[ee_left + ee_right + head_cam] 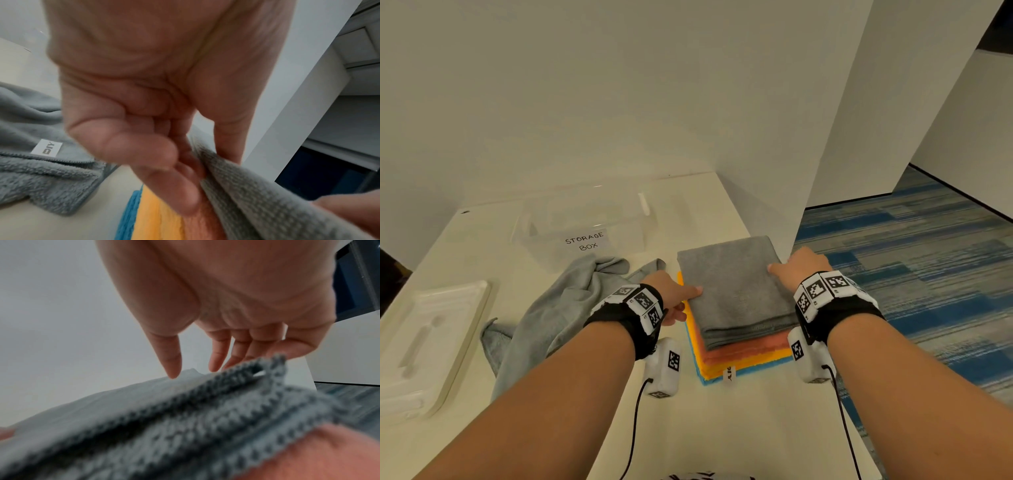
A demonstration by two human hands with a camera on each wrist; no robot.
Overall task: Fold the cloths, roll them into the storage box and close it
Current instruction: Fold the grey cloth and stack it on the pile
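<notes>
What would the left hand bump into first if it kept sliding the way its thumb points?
Probably the right hand. The left hand points rightward across the grey cloth it grips, and nothing else shows in between, though depth is uncertain.

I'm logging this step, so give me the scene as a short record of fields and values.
top cloth: folded grey cloth, on the stack
stack below: orange cloth, yellow cloth, blue cloth
left hand: pinches the grey cloth's left edge
right hand: fingers straight, resting at its right edge
loose cloth: crumpled, light grey, left of the stack
storage box: clear, open, no cloth inside
lid: lying at far left
</notes>
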